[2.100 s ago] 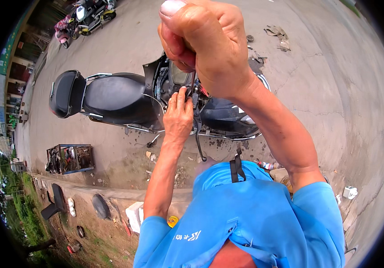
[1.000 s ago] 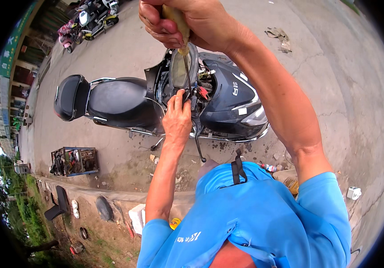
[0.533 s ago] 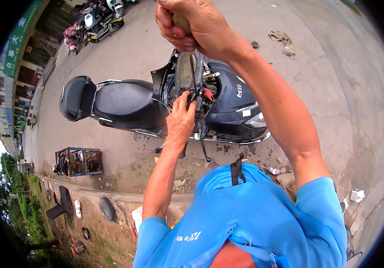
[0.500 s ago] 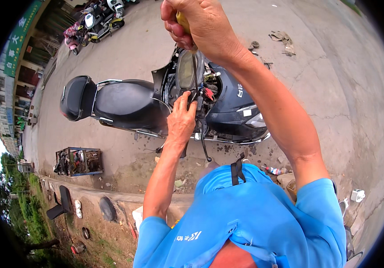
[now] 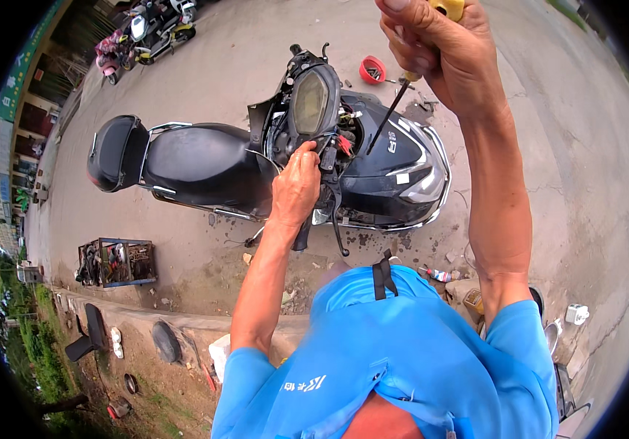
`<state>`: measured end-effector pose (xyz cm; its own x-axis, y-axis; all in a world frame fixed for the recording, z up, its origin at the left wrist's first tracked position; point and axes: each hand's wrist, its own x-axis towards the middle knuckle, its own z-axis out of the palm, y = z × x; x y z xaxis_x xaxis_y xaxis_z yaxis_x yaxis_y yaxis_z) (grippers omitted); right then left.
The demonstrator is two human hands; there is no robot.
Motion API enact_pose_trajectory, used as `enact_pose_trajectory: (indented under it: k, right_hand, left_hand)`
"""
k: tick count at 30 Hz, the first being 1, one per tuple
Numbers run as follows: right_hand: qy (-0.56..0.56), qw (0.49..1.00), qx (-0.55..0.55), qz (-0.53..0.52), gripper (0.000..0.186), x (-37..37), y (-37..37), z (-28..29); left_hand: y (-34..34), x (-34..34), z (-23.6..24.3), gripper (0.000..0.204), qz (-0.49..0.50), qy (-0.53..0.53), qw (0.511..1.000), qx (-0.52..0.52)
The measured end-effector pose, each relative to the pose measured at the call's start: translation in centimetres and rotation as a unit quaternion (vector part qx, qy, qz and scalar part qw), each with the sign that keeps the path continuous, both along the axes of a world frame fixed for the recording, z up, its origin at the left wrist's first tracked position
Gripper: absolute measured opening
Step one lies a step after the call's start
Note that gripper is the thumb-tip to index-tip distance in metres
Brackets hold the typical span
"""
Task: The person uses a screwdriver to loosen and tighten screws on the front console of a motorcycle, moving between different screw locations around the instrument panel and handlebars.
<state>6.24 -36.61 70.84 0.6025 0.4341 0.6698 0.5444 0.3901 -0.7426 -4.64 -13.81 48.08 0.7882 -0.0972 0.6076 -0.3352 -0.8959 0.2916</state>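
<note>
My right hand point(image 5: 446, 55) is raised above the front of a black scooter point(image 5: 204, 157), closed round the yellow handle of a screwdriver point(image 5: 389, 121). The long dark shaft slants down to the left over the front panel point(image 5: 384, 146); its tip appears to hang clear of the handlebar. My left hand point(image 5: 297, 186) is at the handlebar's control part, just below the display point(image 5: 310, 103). Its fingers are pressed together there, and what they pinch, if anything, is hidden. Red connectors and loose wires point(image 5: 344, 145) show in the opened section beside the display.
A red bowl point(image 5: 372, 70) with small metal parts stands on the ground beyond the scooter. An open tool crate point(image 5: 117, 262) sits at the left. A low concrete kerb point(image 5: 204, 322) runs between me and the dirt strip. Other scooters point(image 5: 150, 33) are parked at the far left.
My right hand has swung right with the screwdriver, taking its shaft away from the handlebar beside my left hand. My left hand stays at the handlebar. The red bowl has come into sight.
</note>
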Motion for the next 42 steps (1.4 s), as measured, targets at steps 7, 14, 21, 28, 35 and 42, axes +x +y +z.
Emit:
enact_pose_trajectory:
  k: [7, 14, 21, 28, 35, 42]
  right_hand:
    - [0.104, 0.867, -0.434, -0.223, 0.041, -2.4, 3.6, -17.1]
    - [0.182, 0.847, -0.478, -0.145, 0.056, 0.5, 5.6, -22.4]
    - [0.263, 0.864, -0.418, -0.103, 0.055, 1.0, 7.4, -24.5]
    - [0.209, 0.798, -0.549, -0.138, 0.068, 0.3, 8.7, -21.8]
    - [0.21, 0.788, -0.561, -0.146, 0.055, -0.6, 8.7, -21.7]
    - [0.215, 0.849, -0.44, -0.199, 0.047, -3.8, 2.9, -21.7]
  left_hand:
    - [0.0, 0.2, 2.1, 0.031, -0.035, 0.093, 0.99, -0.1]
    - [0.8, 0.2, 1.9, 0.035, -0.037, 0.095, 0.987, -0.125]
    - [0.8, 0.1, 2.2, 0.035, -0.026, 0.112, 0.985, -0.13]
    - [0.7, -0.3, 2.1, 0.032, -0.017, 0.127, 0.983, -0.134]
    - [1.5, -1.3, 0.5, 0.019, -0.041, 0.069, 0.994, -0.075]
    - [-1.5, -2.4, -0.5, 0.031, 0.089, 0.029, 0.984, 0.155]
